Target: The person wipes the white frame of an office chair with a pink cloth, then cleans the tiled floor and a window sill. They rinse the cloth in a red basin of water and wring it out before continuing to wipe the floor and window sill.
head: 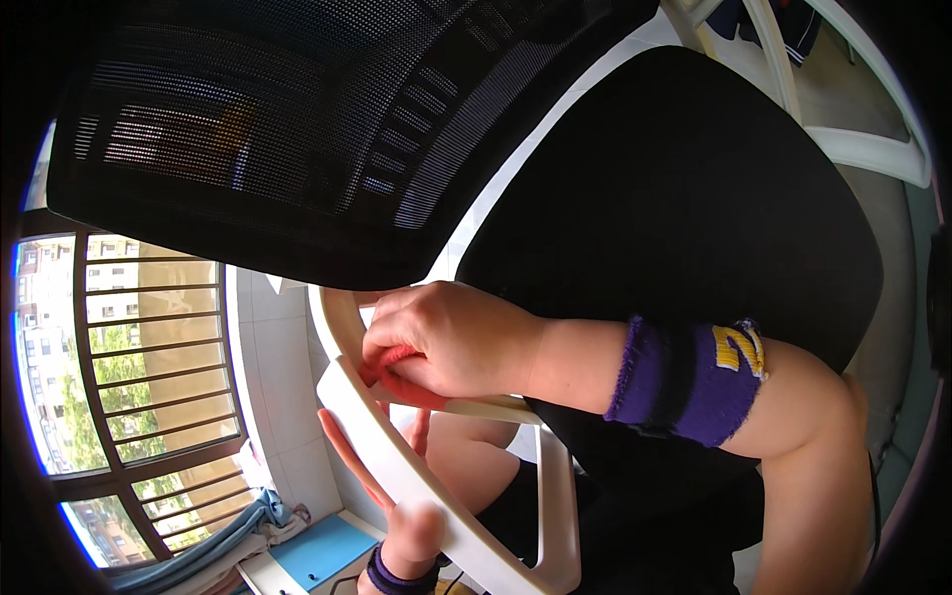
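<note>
My right hand (446,342) reaches in from the right, back of the hand up, its fingers closed on a red cloth (413,394). The cloth lies against the white plastic armrest (424,468) of an office chair. Lower down, my left hand (413,524) is at the same armrest, fingers stretched and spread on either side of it. The armrest hides part of that hand, so whether it grips cannot be told. Beyond my hands are the chair's black seat (669,186) and its black mesh backrest (297,149).
A barred window (156,357) fills the left side. Under it, fabric (245,528) lies beside a blue-topped surface (320,550). A second white armrest (855,145) stands at upper right. My bare leg (476,454) is close behind the near armrest.
</note>
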`<action>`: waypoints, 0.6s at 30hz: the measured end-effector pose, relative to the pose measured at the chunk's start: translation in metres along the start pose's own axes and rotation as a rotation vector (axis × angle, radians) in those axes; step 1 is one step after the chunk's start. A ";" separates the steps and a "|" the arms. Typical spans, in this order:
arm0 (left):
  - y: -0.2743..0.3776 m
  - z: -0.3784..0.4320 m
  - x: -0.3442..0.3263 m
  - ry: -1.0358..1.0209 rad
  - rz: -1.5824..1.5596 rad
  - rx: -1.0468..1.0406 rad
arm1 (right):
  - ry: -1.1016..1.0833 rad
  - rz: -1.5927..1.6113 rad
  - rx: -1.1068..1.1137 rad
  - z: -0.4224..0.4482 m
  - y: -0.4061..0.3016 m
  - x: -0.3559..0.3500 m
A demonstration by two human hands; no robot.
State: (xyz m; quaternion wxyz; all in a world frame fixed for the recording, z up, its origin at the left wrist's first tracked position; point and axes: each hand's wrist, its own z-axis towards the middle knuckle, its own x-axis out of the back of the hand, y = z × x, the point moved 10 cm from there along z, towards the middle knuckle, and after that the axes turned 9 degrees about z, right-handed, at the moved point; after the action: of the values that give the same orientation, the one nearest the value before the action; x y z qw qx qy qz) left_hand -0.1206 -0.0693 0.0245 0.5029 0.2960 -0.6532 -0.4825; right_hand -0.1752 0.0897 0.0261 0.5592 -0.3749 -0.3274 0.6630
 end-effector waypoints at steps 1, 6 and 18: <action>0.000 0.000 0.001 0.005 -0.006 -0.002 | -0.012 -0.015 0.043 -0.001 -0.001 -0.002; 0.004 -0.001 0.000 0.009 -0.042 -0.007 | 0.043 -0.138 0.100 -0.010 0.005 0.001; 0.009 0.002 0.000 -0.015 0.003 -0.030 | -0.004 -0.149 -0.010 -0.003 0.004 0.005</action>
State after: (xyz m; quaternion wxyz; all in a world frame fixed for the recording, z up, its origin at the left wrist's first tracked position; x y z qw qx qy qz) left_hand -0.1211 -0.0651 0.0329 0.5033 0.2839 -0.6501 -0.4933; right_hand -0.1751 0.0938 0.0208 0.6044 -0.3509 -0.3586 0.6188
